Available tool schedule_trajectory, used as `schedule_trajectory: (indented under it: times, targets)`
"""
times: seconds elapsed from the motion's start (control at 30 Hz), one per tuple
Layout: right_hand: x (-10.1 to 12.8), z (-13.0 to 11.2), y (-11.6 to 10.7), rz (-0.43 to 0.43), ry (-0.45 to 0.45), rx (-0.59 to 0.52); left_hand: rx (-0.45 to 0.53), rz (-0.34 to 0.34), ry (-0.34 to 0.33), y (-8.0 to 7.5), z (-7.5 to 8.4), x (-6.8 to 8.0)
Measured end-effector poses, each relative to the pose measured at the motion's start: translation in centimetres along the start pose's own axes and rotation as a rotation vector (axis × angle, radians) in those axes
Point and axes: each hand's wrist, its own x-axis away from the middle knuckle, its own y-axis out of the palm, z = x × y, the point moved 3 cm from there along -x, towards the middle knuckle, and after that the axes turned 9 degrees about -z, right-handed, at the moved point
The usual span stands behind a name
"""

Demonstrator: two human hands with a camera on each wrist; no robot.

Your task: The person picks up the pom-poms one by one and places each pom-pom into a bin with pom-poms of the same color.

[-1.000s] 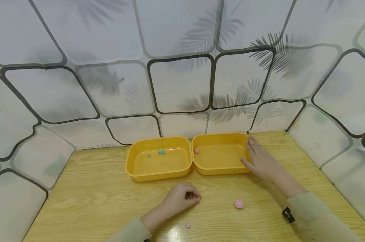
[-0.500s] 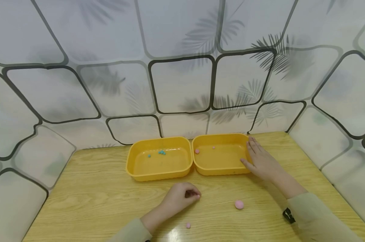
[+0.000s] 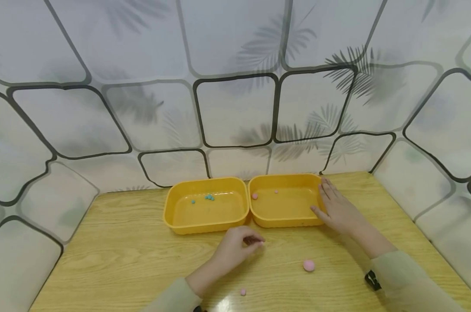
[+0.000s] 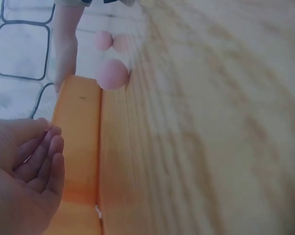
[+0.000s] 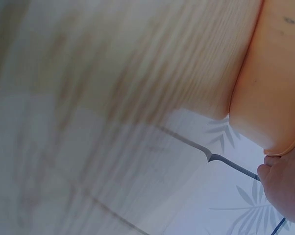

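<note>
My left hand [image 3: 232,250] pinches a tiny pink ball [image 3: 262,244] between thumb and fingertip, just in front of the trays. In the left wrist view its other fingers [image 4: 56,166] are bent. My right hand [image 3: 338,211] rests on the right end of the right yellow tray [image 3: 286,222], its fingers straight along the rim and the thumb toward the inside. Two pink balls, one larger [image 3: 255,196] and one tiny [image 3: 276,191], lie in that tray. On the table are a bigger pink ball [image 3: 309,265] and a small pink ball [image 3: 243,292].
The left yellow tray [image 3: 204,228] stands beside the right one and holds several small blue-green balls [image 3: 209,197]. Both trays sit toward the back of the wood-grain table [image 3: 114,247]. A patterned wall covering [image 3: 235,108] rises behind and at both sides.
My left hand has moved slightly forward and to the right, closer to the trays, with the tiny pink ball still pinched. The right hand stays on the tray's end.
</note>
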Motion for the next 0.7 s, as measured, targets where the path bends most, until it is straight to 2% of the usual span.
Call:
schedule_trajectory:
  times: [0.3,0.5,0.7]
  targets:
    - [0.2,-0.2,0.0,0.003,0.001,0.003,0.012,0.021,0.020,-0.6,1.4,-0.7]
    - [0.3,-0.4,-0.2,0.009,0.000,-0.002,0.023,0.049,0.061,-1.3,2.5,-1.9]
    - [0.3,-0.3,-0.2,0.004,0.002,-0.001,-0.003,0.072,0.066,-2.3,3.5,-3.6]
